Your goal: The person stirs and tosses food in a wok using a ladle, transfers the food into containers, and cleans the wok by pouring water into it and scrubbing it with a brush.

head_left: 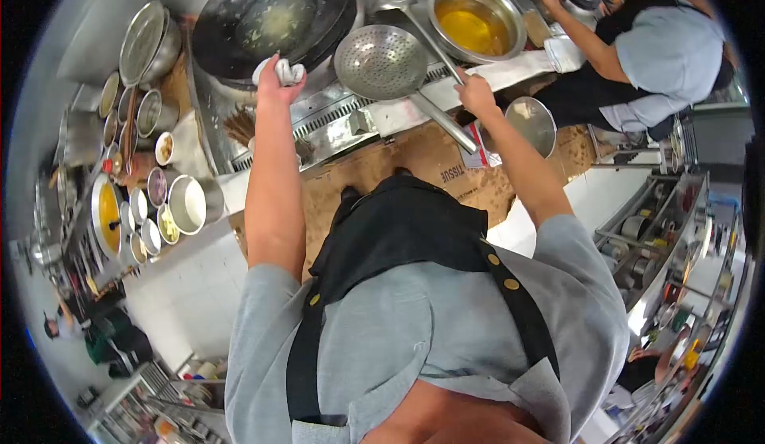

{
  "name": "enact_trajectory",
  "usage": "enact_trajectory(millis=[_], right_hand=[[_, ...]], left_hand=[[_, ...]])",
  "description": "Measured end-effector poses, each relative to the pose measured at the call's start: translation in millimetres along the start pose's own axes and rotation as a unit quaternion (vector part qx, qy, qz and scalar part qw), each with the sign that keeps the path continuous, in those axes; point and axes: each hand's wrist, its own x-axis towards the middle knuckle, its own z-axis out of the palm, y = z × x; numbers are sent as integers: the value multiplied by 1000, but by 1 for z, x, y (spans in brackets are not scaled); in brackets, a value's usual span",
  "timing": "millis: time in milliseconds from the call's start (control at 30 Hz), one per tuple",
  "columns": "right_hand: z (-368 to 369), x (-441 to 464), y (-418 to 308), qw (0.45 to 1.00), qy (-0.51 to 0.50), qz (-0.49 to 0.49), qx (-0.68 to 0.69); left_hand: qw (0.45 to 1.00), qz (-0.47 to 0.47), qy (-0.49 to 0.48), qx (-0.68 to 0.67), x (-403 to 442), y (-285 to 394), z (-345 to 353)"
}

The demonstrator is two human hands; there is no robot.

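Note:
My left hand [279, 87] is closed around a folded white cloth [288, 73] at the near rim of a large black wok [219, 33]. Inside the wok, pale, cloudy food or liquid [279, 20] lies in the middle. My right hand [478, 95] grips the long handle of a metal ladle [393, 1], whose bowl sits right of the wok. Beneath that handle, a perforated skimmer [381, 63] rests between wok and pot, its thick handle [448, 123] pointing toward me. A steel pot of yellow oil [476, 28] stands to the right of the ladle.
Seasoning containers [186, 205] and steel pots [151, 45] crowd the left counter. A bamboo brush [239, 127] stands by the stove's front edge. At right, another person [661, 49] works close by. Flattened cardboard [430, 165] covers the floor; a metal bucket [532, 125] is near my right arm.

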Motion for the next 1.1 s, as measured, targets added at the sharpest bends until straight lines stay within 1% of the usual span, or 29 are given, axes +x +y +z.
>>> enact_trajectory(millis=[33, 67, 100, 133, 167, 200, 300, 400, 467, 500, 533, 567, 600, 633, 700, 800, 867, 933, 1000, 1100], right_hand=[[-8, 1, -8, 997, 50, -53, -23], [-16, -6, -18, 998, 38, 22, 46], [-7, -15, -21, 998, -23, 32, 46], [-17, -31, -44, 987, -94, 74, 104], [-10, -43, -49, 991, -102, -6, 83], [-13, -41, -64, 960, -258, 69, 84], [-4, -39, -82, 946, -299, 107, 63], [0, -38, -87, 950, -263, 156, 58], [-1, -37, -88, 950, -260, 157, 74], [-3, -33, -84, 950, -260, 155, 82], [6, -26, -65, 942, -275, 152, 120], [11, -27, -52, 960, -176, 185, 117], [27, -26, -25, 983, -125, 134, 11], [-3, -30, -40, 993, -48, 104, -14], [15, -33, -20, 984, -95, 151, 9], [34, -40, -7, 975, -127, 156, 94], [49, -34, -1, 971, -114, 184, 97], [47, -29, -4, 970, -89, 197, 108], [34, -25, -5, 970, -55, 199, 127], [6, -27, -9, 969, -53, 183, 157]], left_hand=[[1000, 1, -11, 1, 1, 1, -2], [1000, -5, -10, -6, -1, 0, -4], [1000, -8, -12, -14, -3, -1, -3], [1000, -10, -17, -24, -1, -2, -5], [1000, 8, -3, -25, -8, -5, -1], [1000, 1, -1, -22, -8, -5, -1], [999, -19, -21, -26, -12, -1, 0], [996, -21, -55, -60, -17, 1, -1], [994, -27, -69, -83, -18, 1, -4], [994, -25, -82, -72, -14, 0, -8], [993, -21, -96, -63, -7, -1, -14], [992, -13, -110, -52, -4, 1, -14], [996, 8, -82, -44, -6, -1, -11], [997, 0, -65, -46, -8, 0, -9], [999, -21, -31, -37, -6, 2, -6], [995, -94, -31, -16, 8, 11, -9], [995, -99, 0, 0, 10, 11, -4], [995, -96, 24, 5, 11, 9, -2], [995, -88, 42, 3, 12, 6, -2], [997, -54, 56, 22, 4, 3, 3]])
